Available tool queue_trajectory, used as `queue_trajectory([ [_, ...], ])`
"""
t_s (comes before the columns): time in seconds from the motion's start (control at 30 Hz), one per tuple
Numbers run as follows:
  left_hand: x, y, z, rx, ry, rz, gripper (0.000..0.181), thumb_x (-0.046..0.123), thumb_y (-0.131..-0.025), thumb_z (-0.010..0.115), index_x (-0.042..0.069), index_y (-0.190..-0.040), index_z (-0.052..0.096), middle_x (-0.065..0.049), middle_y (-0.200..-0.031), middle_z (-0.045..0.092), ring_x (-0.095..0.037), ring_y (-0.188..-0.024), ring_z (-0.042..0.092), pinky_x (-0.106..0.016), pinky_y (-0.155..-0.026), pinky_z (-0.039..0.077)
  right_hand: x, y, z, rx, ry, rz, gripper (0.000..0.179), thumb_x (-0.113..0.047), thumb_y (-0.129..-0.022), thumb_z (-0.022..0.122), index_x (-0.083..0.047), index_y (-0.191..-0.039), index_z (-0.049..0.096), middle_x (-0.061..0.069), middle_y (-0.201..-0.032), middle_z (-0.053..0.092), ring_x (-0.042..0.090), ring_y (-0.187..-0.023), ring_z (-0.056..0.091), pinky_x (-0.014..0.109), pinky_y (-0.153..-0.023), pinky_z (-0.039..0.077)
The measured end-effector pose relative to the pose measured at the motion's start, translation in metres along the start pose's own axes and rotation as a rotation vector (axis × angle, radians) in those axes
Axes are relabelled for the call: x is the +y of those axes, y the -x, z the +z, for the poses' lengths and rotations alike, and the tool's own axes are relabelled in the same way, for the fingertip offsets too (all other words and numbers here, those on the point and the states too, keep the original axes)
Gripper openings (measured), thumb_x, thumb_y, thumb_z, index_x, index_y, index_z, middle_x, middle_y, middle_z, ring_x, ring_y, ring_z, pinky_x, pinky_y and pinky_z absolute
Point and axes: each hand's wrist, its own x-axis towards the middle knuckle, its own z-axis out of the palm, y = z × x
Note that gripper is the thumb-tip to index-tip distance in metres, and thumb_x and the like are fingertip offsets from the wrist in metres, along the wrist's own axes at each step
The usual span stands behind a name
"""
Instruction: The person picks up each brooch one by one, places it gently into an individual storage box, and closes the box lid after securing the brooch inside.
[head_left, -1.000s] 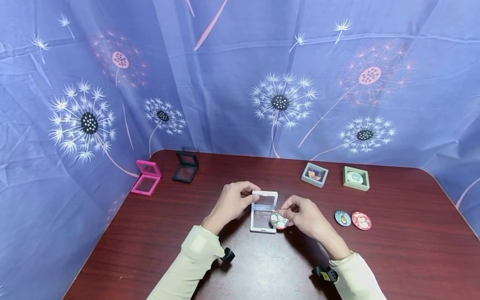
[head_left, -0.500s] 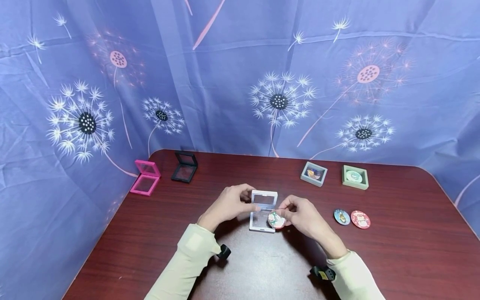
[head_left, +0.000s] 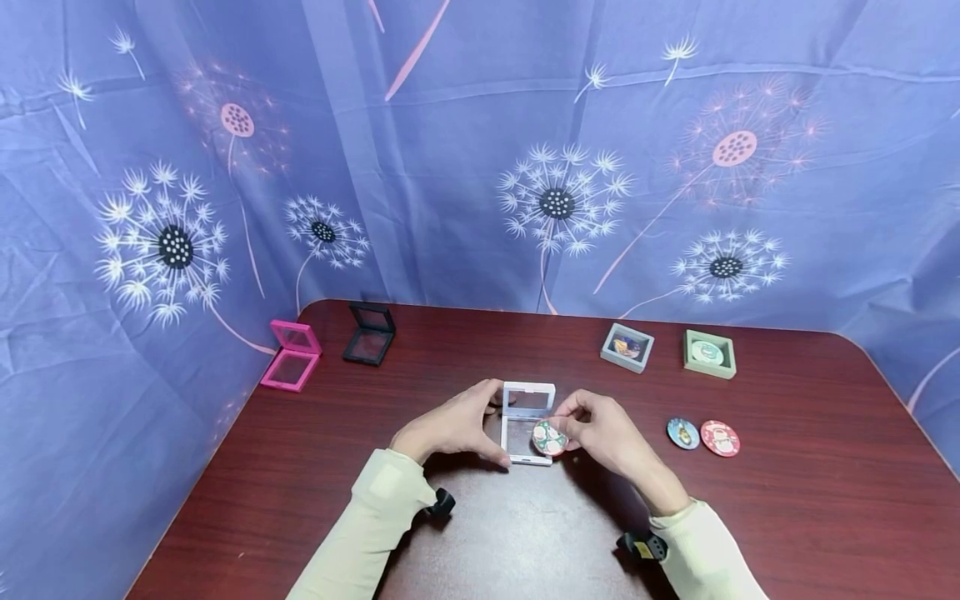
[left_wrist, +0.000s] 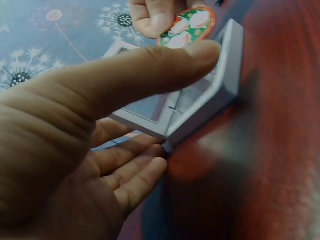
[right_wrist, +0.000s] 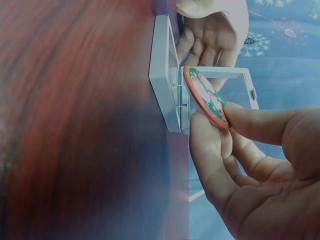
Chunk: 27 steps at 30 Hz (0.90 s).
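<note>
Head view: the right edge of the round green-and-red badge (head_left: 549, 438) is covered by the right hand (head_left: 611, 433), by whose thumb and fingers it is pinched near the frame's centre, over the right part of the white hinged case (head_left: 528, 461). The case's left side is flanked by the left hand (head_left: 450, 425), with thumb and fingers spread wide apart; some fingertips are hidden behind the raised lid, and contact cannot be told. In the left wrist view, the case is partly hidden by the left thumb; in the right wrist view, the badge is seen tilted beside the hinge. Both sleeves (head_left: 367, 525) are cut off by the lower edge. The wood-grained tabletop (head_left: 300, 467) is bounded above by a creased dandelion-print curtain (head_left: 450, 167). Wide gaps are left between the white case and the black hinged case (head_left: 370, 346) at upper left, and the blue badge (head_left: 683, 433) at right. Clear panes are framed by square rims.
</note>
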Motion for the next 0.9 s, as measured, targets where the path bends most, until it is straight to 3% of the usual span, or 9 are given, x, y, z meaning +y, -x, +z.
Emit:
queue_trajectory([
  [0.13, -0.003, 0.000, 0.004, -0.010, -0.033, 0.002, 0.114, 0.037, -0.071, 0.101, 0.007, -0.160, 0.036, -0.012, -0.161, 0.040, -0.026, -0.147, 0.041, -0.044, -0.118, 0.041, -0.001, -0.001, 0.001, 0.011, -0.014, 0.011, 0.008, -0.007, -0.099, 0.075, -0.004, -0.094, 0.069, 0.003, -0.076, 0.068, 0.019, -0.068, 0.071, 0.030, -0.061, 0.058],
  [0.27, -0.003, 0.000, 0.007, 0.003, -0.038, 0.037, 0.109, 0.032, -0.070, 0.101, 0.005, -0.155, 0.039, -0.014, -0.158, 0.043, -0.029, -0.149, 0.036, -0.046, -0.120, 0.038, -0.002, -0.002, 0.002, 0.012, -0.032, 0.018, 0.008, -0.007, -0.100, 0.074, -0.002, -0.095, 0.070, 0.005, -0.077, 0.069, 0.020, -0.069, 0.072, 0.032, -0.063, 0.060],
  [0.53, -0.005, -0.003, 0.011, 0.048, -0.023, 0.122, 0.088, 0.022, -0.068, 0.102, 0.012, -0.141, 0.054, 0.000, -0.131, 0.057, -0.019, -0.120, 0.053, -0.033, -0.107, 0.047, -0.001, -0.002, 0.004, 0.007, -0.064, 0.039, 0.008, -0.007, -0.100, 0.074, -0.002, -0.096, 0.070, 0.004, -0.077, 0.070, 0.020, -0.070, 0.073, 0.033, -0.065, 0.062],
  [0.77, -0.004, -0.005, 0.013, 0.063, -0.006, 0.104, 0.077, 0.022, -0.068, 0.103, 0.011, -0.129, 0.058, 0.003, -0.119, 0.057, -0.016, -0.110, 0.059, -0.028, -0.097, 0.052, -0.002, -0.002, 0.006, 0.006, -0.085, 0.044, 0.008, -0.007, -0.100, 0.073, -0.001, -0.097, 0.070, 0.005, -0.079, 0.070, 0.024, -0.071, 0.075, 0.035, -0.068, 0.064],
  [0.9, -0.002, -0.004, 0.013, 0.062, 0.031, 0.092, 0.079, 0.020, -0.068, 0.103, 0.011, -0.133, 0.058, 0.003, -0.121, 0.058, -0.016, -0.111, 0.061, -0.028, -0.098, 0.053, -0.003, -0.003, 0.006, 0.012, -0.083, 0.047, 0.007, -0.007, -0.101, 0.073, 0.000, -0.098, 0.070, 0.005, -0.080, 0.070, 0.025, -0.072, 0.076, 0.036, -0.069, 0.064],
])
